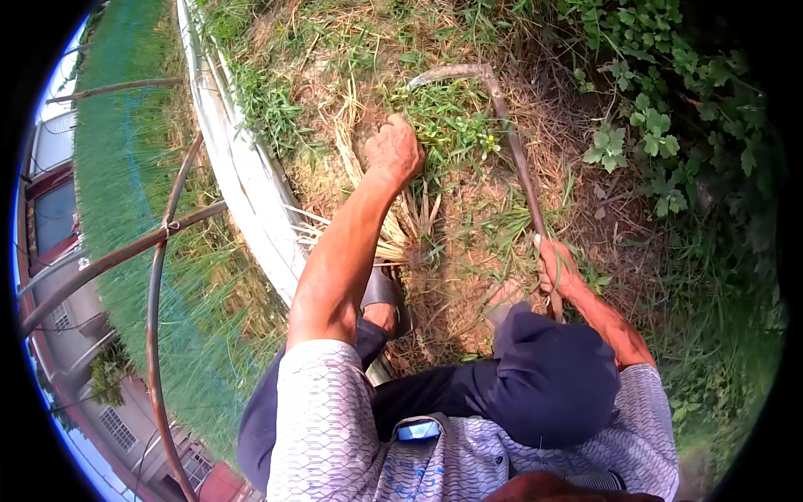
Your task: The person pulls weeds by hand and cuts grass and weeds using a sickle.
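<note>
My right hand [556,266] is wrapped round the lower part of a long-handled sickle [520,159]. The sickle's shaft runs away from me, and its curved blade [447,74] points left over the weeds. Stretched forward, my left hand [394,151] is closed low over the ground, at the left edge of a patch of green weeds [452,125]. Its fingertips are largely hidden, so what they grip cannot be made out. Dry straw [347,138] lies beside this hand, and more pale stalks [397,238] spread under and behind the forearm.
White plastic sheeting [242,184] edges the strip on the left. Beyond it stand rusty poles [159,243] tied together, with tall green grass [125,167] behind. Leafy plants [657,134] crowd the right side. My shoe [385,297] and bent knee [556,376] are close below.
</note>
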Demonstrator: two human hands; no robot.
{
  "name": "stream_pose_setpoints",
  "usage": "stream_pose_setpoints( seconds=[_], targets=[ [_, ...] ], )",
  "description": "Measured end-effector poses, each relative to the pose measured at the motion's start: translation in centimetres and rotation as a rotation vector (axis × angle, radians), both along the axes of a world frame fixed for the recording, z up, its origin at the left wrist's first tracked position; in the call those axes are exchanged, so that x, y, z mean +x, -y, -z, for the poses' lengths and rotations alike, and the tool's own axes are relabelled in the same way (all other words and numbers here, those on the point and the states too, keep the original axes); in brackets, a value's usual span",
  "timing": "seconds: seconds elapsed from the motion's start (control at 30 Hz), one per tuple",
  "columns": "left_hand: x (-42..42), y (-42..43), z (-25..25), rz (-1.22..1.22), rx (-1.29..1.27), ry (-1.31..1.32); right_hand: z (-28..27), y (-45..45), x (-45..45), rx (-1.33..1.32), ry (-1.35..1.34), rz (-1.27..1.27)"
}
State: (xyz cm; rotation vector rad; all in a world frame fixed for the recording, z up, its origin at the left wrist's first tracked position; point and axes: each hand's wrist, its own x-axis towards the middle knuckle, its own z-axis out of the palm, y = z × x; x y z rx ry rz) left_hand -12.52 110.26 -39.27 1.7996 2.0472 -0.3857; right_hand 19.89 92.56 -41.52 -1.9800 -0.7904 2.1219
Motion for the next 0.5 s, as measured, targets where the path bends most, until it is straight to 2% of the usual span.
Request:
stream_pose_setpoints(
  seconds=[0.03, 0.07, 0.17, 0.2, 0.23, 0.3, 0.33, 0.37, 0.43, 0.5],
  targets=[
    [-0.9, 0.0, 1.3, -0.009, -0.086, 0.02, 0.3, -0.4, -0.3, -0.043, -0.057, 0.084],
    [-1.7, 0.9, 2.6, 0.074, 0.116, 0.084, 0.7, -0.9, -0.6, -0.087, -0.113, 0.17],
    [-2.9, 0.3, 3.3, 0.08, 0.039, 0.17, 3.1, -4.0, -1.7, -0.028, -0.104, 0.194],
    [-3.3, 0.5, 3.3, 0.076, 0.063, 0.218, 1.7, -5.3, -2.1, -0.021, -0.116, 0.144],
    [-3.2, 0.3, 2.0, 0.047, 0.0, 0.278, 1.9, -4.1, -1.3, -0.032, -0.109, 0.145],
    [-3.2, 0.0, 1.2, 0.101, 0.006, 0.329, 2.4, -1.2, 1.4, -0.028, -0.012, -0.015],
    [-3.2, -0.1, 0.9, 0.089, 0.015, 0.332, 1.9, 0.2, 2.4, 0.058, 0.185, -0.195],
    [-2.7, -0.1, 0.7, 0.103, -0.031, 0.287, 3.2, 2.6, 4.9, 0.21, 0.11, -0.21],
    [-2.0, -0.1, 0.4, 0.12, -0.079, 0.246, 3.9, 2.9, 5.2, 0.435, 0.192, -0.252],
    [-1.7, 0.0, 0.0, 0.141, -0.052, 0.297, 3.4, 1.5, 4.6, 0.218, 0.09, -0.15]
  ],
)
